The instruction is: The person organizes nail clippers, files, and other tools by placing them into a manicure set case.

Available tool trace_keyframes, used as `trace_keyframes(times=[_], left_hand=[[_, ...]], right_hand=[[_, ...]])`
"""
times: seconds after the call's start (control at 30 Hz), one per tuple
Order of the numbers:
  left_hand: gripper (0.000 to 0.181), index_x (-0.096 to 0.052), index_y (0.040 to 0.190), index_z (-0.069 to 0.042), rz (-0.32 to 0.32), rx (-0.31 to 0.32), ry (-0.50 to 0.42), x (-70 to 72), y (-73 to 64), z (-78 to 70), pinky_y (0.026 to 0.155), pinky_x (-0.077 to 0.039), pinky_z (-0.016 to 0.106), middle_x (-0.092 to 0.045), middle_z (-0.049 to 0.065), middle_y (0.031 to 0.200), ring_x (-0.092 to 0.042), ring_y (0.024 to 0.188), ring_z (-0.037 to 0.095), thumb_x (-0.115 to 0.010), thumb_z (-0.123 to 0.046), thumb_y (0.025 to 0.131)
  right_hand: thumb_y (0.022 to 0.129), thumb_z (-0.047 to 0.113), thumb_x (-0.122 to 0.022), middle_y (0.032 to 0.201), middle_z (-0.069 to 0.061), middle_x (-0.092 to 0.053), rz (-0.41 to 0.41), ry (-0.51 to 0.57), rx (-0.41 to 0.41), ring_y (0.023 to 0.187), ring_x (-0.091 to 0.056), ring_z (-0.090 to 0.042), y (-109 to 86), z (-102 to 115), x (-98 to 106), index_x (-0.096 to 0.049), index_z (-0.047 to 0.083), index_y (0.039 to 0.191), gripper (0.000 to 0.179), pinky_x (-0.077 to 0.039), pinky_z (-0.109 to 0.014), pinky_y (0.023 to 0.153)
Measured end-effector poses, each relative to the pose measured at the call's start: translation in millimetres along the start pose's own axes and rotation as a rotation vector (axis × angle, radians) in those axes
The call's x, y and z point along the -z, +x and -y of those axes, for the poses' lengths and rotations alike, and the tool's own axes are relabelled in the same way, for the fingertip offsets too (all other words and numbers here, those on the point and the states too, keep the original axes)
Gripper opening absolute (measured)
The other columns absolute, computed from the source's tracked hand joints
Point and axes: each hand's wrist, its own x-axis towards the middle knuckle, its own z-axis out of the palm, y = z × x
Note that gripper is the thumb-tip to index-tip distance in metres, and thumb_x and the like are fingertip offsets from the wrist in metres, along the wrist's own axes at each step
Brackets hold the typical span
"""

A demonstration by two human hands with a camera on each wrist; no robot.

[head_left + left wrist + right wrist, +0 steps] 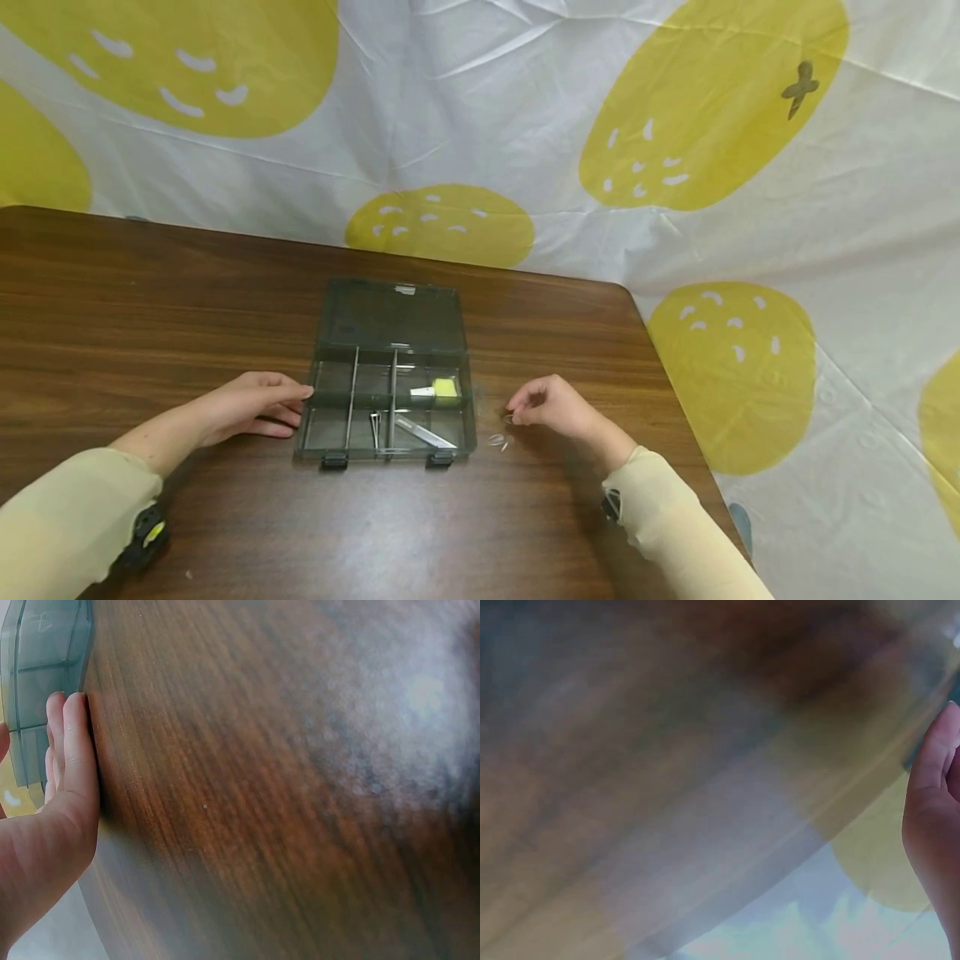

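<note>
A see-through dark grey compartment box (372, 372) lies on the table with its lid (393, 317) raised at the back. Beside its left wall, my left hand (258, 404) rests with loosely extended fingers, the fingertips right at the edge. The box holds a small bottle (446, 388) in yellow and white, a thin metal tool with two prongs (376, 429) and a flat silver tool (423, 432). To the right, my right hand (551, 407) pinches a small thin piece (508, 417) low over the table. Small clear curved pieces (496, 439) lie just below those fingertips.
The brown wooden table (360, 533) ends at a rounded back right corner. Behind it and along its right side hangs a white cloth (555, 100) with large yellow fruit shapes. Two latches (334, 459) stick out from the box's front edge.
</note>
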Motion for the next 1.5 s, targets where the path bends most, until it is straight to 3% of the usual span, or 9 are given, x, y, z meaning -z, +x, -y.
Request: trace_keyframes(times=[0.33, 0.73, 0.83, 1.07, 1.5], left_hand=[[0.056, -0.039, 0.129, 0.012, -0.004, 0.005, 0.004, 0.7, -1.0, 0.2, 0.083, -0.056, 0.031, -0.052, 0.014, 0.112, -0.061, 0.091, 0.012, -0.050, -0.032, 0.097], [0.057, -0.039, 0.130, 0.013, -0.001, -0.002, -0.002, -1.4, 1.0, 0.0, 0.083, -0.056, 0.031, -0.052, 0.013, 0.111, -0.061, 0.090, 0.011, -0.050, -0.032, 0.096], [0.057, -0.039, 0.130, 0.013, -0.005, -0.001, -0.004, -1.9, 0.7, -0.7, 0.083, -0.056, 0.030, -0.052, 0.013, 0.111, -0.061, 0.090, 0.011, -0.050, -0.032, 0.096], [0.053, -0.041, 0.128, 0.012, 0.001, -0.010, -0.008, -1.6, 0.9, -0.5, 0.082, -0.056, 0.030, -0.052, 0.011, 0.108, -0.060, 0.089, 0.011, -0.049, -0.031, 0.097], [0.054, -0.040, 0.128, 0.012, 0.000, -0.010, -0.014, -4.6, 3.9, -3.8, 0.081, -0.056, 0.030, -0.053, 0.010, 0.109, -0.060, 0.088, 0.010, -0.049, -0.031, 0.097]], right_hand=[[0.078, -0.001, -0.069, 0.077, -0.005, -0.069, 0.012, 0.070, -0.042, 0.065, -0.061, -0.007, 13.5, 28, 13, -0.066, -0.011, 0.094, 0.019, -0.057, -0.030, 0.066], [0.078, -0.002, -0.068, 0.070, 0.004, -0.066, 0.011, 0.135, -0.072, 0.064, -0.061, -0.007, 31.2, 62, 1, -0.066, -0.011, 0.095, 0.019, -0.058, -0.042, 0.073], [0.078, -0.002, -0.068, 0.068, 0.005, -0.065, 0.013, 0.149, -0.085, 0.063, -0.061, -0.007, 37.2, 67, -5, -0.066, -0.011, 0.096, 0.019, -0.058, -0.042, 0.073], [0.079, -0.002, -0.067, 0.067, 0.004, -0.065, 0.017, 0.175, -0.095, 0.060, -0.060, -0.006, 51.9, 79, -17, -0.065, -0.012, 0.098, 0.022, -0.057, -0.029, 0.066], [0.081, -0.001, -0.066, 0.073, -0.004, -0.068, 0.042, 0.169, -0.126, 0.059, -0.062, -0.007, 76.9, 103, -43, -0.067, -0.009, 0.099, 0.019, -0.059, -0.036, 0.072]])
